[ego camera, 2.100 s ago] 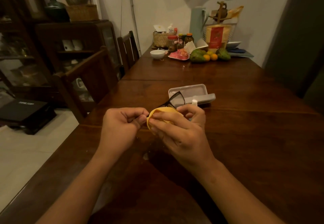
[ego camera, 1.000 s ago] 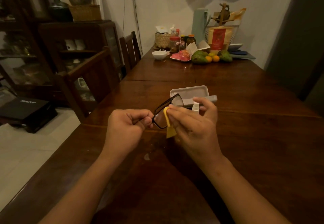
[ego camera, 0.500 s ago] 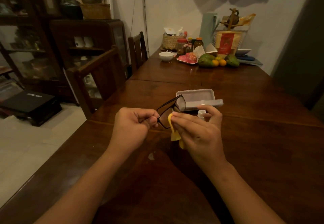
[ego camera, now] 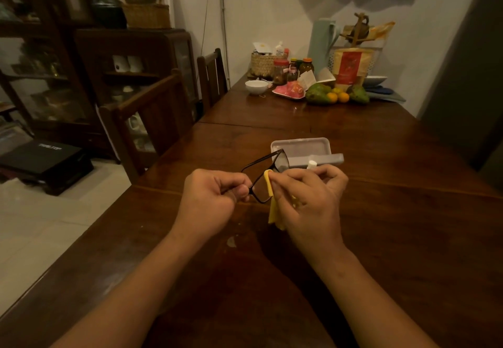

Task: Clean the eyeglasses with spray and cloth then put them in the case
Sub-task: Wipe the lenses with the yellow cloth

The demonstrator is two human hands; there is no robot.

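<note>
Centre frame, the left hand [ego camera: 209,198] is curled tight and pinches the eyeglasses [ego camera: 261,188] by their near corner, holding them up above the wooden table [ego camera: 381,238]. The right hand [ego camera: 310,200] grips the yellow cloth [ego camera: 270,188], fingertips pressing it on the near lens. Just behind, the grey case [ego camera: 300,147] lies open, and the spray bottle's white cap [ego camera: 312,164] peeks over the right knuckles.

My left hand [ego camera: 215,198] is fisted, pinching the eyeglasses [ego camera: 260,188]; my right hand [ego camera: 310,198] pinches the cloth [ego camera: 271,208], forearms converging.
</note>
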